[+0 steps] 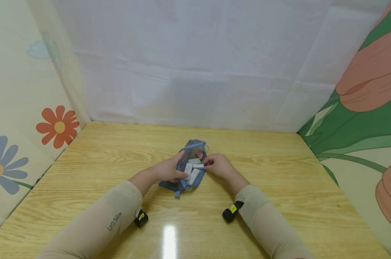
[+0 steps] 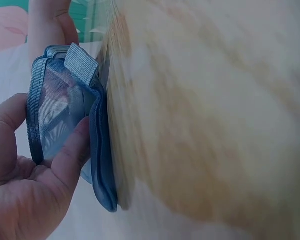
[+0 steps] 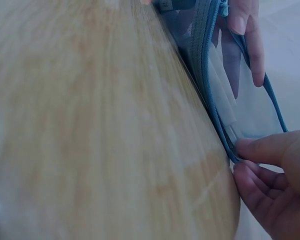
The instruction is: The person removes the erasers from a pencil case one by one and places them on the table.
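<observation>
A blue mesh zipper pouch [image 1: 191,144] lies unzipped on the table, its mouth spread wide. Several small white box-like pieces [image 1: 194,176] and a pinkish item [image 1: 199,154] are inside; what they are cannot be made out. My left hand [image 1: 169,169] holds the pouch's left side, the thumb reaching in at the mouth and the other fingers at the far panel. In the left wrist view, that hand [image 2: 35,185] spans the two zipper edges. My right hand [image 3: 280,175] pinches the zipper edge at the pouch's right end between thumb and fingers.
The wood-grain table [image 1: 117,144] reaches back to a white cloth backdrop [image 1: 195,72]. Flower-printed panels [image 1: 59,127] stand at both sides. Each wrist carries a small black camera [image 1: 229,214] near the tabletop.
</observation>
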The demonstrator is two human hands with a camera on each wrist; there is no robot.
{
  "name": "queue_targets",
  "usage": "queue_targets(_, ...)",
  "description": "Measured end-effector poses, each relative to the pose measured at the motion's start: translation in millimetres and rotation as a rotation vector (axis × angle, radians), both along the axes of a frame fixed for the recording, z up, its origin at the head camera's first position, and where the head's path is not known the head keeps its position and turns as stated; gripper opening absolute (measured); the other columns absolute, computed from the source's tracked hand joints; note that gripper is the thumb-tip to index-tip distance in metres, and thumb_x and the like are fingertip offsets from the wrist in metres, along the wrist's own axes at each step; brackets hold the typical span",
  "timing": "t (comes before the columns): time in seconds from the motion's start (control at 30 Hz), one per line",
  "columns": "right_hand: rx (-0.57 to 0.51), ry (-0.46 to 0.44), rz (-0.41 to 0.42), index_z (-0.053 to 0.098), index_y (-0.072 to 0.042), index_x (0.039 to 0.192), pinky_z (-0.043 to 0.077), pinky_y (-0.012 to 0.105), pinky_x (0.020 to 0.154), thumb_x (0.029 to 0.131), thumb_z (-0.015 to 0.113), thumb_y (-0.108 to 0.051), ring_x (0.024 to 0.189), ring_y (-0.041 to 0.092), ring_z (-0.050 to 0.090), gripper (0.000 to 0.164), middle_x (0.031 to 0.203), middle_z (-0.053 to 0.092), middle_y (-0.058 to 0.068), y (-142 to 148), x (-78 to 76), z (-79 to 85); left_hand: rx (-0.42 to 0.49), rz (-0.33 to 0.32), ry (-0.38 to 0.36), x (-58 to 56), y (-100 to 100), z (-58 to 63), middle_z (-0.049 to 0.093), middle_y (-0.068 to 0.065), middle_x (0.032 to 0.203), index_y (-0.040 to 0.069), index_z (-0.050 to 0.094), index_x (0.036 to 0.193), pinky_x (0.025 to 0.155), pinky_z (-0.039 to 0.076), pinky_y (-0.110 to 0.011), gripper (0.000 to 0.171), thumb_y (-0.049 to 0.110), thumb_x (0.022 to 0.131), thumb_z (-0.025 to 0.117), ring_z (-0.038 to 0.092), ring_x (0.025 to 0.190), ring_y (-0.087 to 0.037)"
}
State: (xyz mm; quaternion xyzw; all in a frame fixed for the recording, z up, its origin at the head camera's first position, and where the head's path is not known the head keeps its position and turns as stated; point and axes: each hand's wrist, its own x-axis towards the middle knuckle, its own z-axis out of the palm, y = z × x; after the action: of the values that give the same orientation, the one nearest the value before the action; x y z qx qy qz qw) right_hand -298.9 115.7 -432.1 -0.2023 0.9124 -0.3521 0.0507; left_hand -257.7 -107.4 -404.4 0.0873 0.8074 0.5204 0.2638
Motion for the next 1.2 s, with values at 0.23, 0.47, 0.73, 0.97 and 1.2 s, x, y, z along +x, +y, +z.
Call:
queue_targets(0.23,-0.115,-0.09,-0.031,0.068,-0.004,0.083,0.05,0.024,0.058,0.079,0.069,-0.006,0.063,0.011,0.057,0.005,0.073,0.063,0.003,2.2,0.1,-0.5,0.011,0.001,-0.02,1.7,-0.5,1.5,0.017,-0.023,0.147,0.026,-0.01,0.147,0.073,0.053,-0.034,0.106,0.009,0.08,0.07,0.06,0.087,-0.02)
queue_targets(0.47,-0.266,-0.224,-0.08,0.068,-0.002,0.087,0.051,0.027,0.064,0.078,0.069,-0.003,0.071,0.015,0.059,0.009,0.079,0.064,0.005,9.1,1.1,5.1,0.035,0.005,-0.028,1.5,-0.6,0.6,0.019,-0.021,0.145,0.024,-0.01,0.147,0.073,0.053,-0.033,0.11,0.008,0.077,0.073,0.059,0.088,-0.022)
queue_targets(0.73,-0.341,-0.238,-0.076,0.065,0.004,0.095,0.053,0.028,0.069,0.078,0.068,0.0,0.073,0.014,0.061,0.017,0.082,0.065,0.01,22.9,-0.6,19.8,0.043,0.005,-0.019,-1.5,-0.9,-3.7,0.017,-0.017,0.148,0.023,-0.01,0.147,0.072,0.053,-0.033,0.114,0.007,0.074,0.075,0.059,0.087,-0.023)
queue_targets(0.97,-0.48,-0.276,-0.114,0.059,0.012,0.102,0.053,0.031,0.075,0.083,0.061,0.005,0.078,0.016,0.064,0.021,0.087,0.065,0.014,42.3,-6.1,25.9,0.05,0.007,-0.028,-1.4,-0.8,-3.0,0.029,-0.023,0.138,0.024,-0.01,0.147,0.072,0.053,-0.034,0.114,0.007,0.074,0.076,0.059,0.087,-0.024)
queue_targets(1.2,-0.521,-0.256,-0.171,0.058,0.011,0.101,0.052,0.032,0.078,0.083,0.061,0.005,0.08,0.016,0.064,0.02,0.088,0.064,0.014,59.9,-9.9,29.6,0.037,-0.004,-0.022,-1.6,-1.7,-2.3,0.025,-0.023,0.14,0.024,-0.01,0.147,0.072,0.053,-0.034,0.114,0.008,0.074,0.075,0.058,0.088,-0.023)
